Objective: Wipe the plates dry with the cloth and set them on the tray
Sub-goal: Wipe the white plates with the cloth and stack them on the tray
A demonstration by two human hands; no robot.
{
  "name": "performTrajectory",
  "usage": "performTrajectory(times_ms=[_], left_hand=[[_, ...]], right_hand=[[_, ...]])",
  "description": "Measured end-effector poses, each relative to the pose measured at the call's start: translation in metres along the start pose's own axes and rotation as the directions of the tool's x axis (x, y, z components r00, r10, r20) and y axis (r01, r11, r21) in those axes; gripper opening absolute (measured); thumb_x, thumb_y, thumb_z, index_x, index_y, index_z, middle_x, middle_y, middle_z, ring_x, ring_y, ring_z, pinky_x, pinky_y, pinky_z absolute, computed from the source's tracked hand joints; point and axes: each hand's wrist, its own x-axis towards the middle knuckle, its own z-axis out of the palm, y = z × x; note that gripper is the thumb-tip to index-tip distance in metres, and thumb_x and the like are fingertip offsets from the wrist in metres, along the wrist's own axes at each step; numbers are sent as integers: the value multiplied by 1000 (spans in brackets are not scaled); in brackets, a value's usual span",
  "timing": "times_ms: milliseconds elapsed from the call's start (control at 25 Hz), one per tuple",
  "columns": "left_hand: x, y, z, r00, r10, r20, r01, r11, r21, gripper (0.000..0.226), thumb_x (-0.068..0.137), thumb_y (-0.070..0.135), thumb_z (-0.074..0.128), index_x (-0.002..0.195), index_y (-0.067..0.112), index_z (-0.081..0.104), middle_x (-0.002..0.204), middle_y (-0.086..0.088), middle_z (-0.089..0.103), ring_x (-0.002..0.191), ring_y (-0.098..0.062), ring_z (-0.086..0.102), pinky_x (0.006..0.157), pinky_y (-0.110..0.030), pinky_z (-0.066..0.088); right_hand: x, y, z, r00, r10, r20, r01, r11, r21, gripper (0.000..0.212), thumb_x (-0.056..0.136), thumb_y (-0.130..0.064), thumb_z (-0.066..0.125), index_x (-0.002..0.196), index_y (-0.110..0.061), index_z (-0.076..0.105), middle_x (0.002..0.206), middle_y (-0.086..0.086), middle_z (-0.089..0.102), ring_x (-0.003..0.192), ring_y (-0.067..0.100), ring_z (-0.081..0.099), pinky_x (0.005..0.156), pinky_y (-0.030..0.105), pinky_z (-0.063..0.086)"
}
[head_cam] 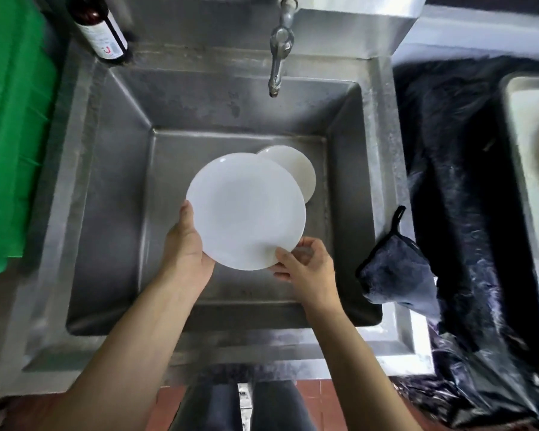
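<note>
— Both hands grasp one white plate (pixel 246 209) over the sink (pixel 106 188): left hand (pixel 185 244) at its eight o'clock edge, right hand (pixel 302 264) pinching at five o'clock.

— How many plates?

— Two; a second plate (pixel 299 172) lies in the basin at one o'clock, partly covered. One grey cloth (pixel 395 272) sits on the sink's right rim. One tray (pixel 529 181) at three o'clock, one bottle (pixel 101 29) at eleven, one tap (pixel 279 48) at twelve.

Both forearms are left bare to beyond the frame's lower edge; no sleeve is seen on either. The left hand (pixel 185 244) and the right hand (pixel 305 269) are ungloved, and the fingernails are kept short. Dark grey trousers (pixel 246 405) are worn on the legs, which are seen at the bottom.
</note>
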Motion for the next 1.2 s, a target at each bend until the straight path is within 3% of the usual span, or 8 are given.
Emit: performTrajectory(times_ms=[160, 320, 520, 680, 800, 920, 1080, 1200], left_hand=[[-26, 16, 11, 999, 53, -8, -53, 996, 79, 29, 102, 51, 46, 97, 31, 65, 86, 16, 77, 84, -12, 75, 72, -34, 61], [-55, 20, 18, 997, 72, 9, -72, 991, 110, 29, 101, 50, 49, 92, 29, 66, 77, 18, 76, 77, -9, 74, 71, -32, 59], [-84, 19, 27, 996, 81, 38, -86, 983, 160, 33, 98, 53, 55, 95, 23, 69, 77, 12, 77, 74, -14, 76, 54, -27, 59], [-103, 23, 35, 992, 106, 73, -118, 975, 189, 33, 96, 54, 57, 93, 24, 69, 77, 12, 77, 72, -13, 76, 51, -25, 57], [-115, 26, 39, 990, 115, 80, -130, 969, 211, 32, 95, 56, 58, 92, 27, 69, 79, 14, 77, 81, -15, 75, 64, -28, 58], [-127, 31, 43, 984, 133, 115, -156, 962, 223, 31, 97, 55, 56, 92, 28, 69, 79, 16, 77, 87, -13, 72, 67, -27, 54], [-144, 43, 50, 981, 127, 147, -159, 960, 229, 31, 98, 54, 54, 105, 27, 70, 98, 9, 76, 87, -11, 70, 57, -23, 53], [-153, 53, 56, 967, 168, 193, -209, 954, 214, 36, 99, 52, 53, 121, 26, 67, 110, 6, 74, 93, -12, 69, 56, -21, 54]], right_hand=[[-17, -13, -40, 965, -228, -127, 177, 930, -322, 4, 97, -23, 64, 99, -26, 63, 90, -7, 74, 81, 13, 72, 77, 32, 57], [-23, -10, -98, 847, -523, -95, 290, 605, -742, 41, 82, -6, 64, 122, -14, 65, 118, 10, 66, 110, 36, 59, 95, 43, 44], [-14, 26, -162, 952, -304, 24, 117, 291, -950, 89, 80, -33, 73, 159, -32, 31, 171, 4, 16, 159, 24, 9, 126, 50, 4], [-1, 37, -183, 927, -375, 2, 153, 374, -915, 91, 79, -13, 72, 158, -35, 35, 171, 11, 15, 157, 34, 14, 126, 52, 15], [8, 40, -191, 909, -414, 51, 239, 416, -877, 81, 82, 1, 65, 154, -32, 46, 168, 14, 24, 152, 39, 24, 123, 51, 25], [6, 34, -193, 868, -497, -5, 331, 585, -741, 70, 82, 9, 63, 146, -18, 56, 157, 16, 43, 140, 40, 43, 119, 45, 33], [-24, -20, -174, 803, -516, -298, 392, 834, -387, 45, 96, -9, 58, 135, -26, 47, 108, 6, 70, 92, 25, 68, 78, 37, 49], [-52, -82, -148, 658, -626, -420, 554, 779, -294, 31, 95, -17, 57, 124, -28, 51, 101, -3, 65, 87, -1, 61, 78, 27, 45]])
